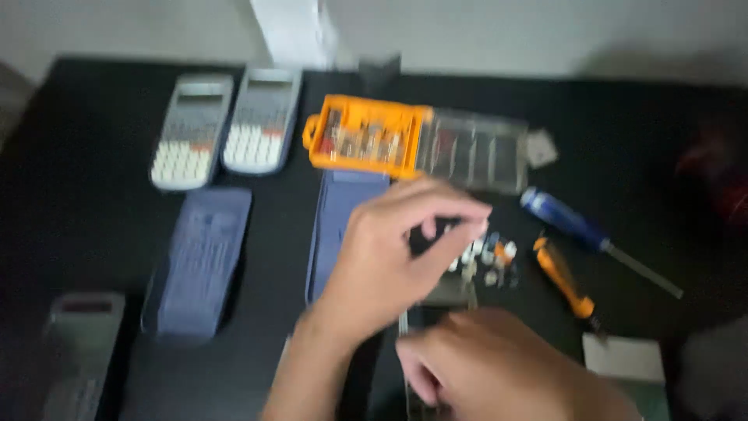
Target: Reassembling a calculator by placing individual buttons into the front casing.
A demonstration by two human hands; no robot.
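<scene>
The frame is blurred by motion. My left hand (397,249) hovers over the middle of the black table (93,210), thumb and fingers pinched together above a small cluster of loose key caps (487,261); whether it holds one is unclear. My right hand (499,366) is low at the front, curled around a flat grey device (448,300) that is mostly hidden under both hands. A blue calculator cover (339,226) lies just left of my left hand.
Two grey calculators (226,125) lie at the back left, a blue cover (199,261) and another grey calculator (74,351) at the left. An orange bit case (366,136) with a clear lid, a blue screwdriver (576,226) and an orange screwdriver (565,281) lie right.
</scene>
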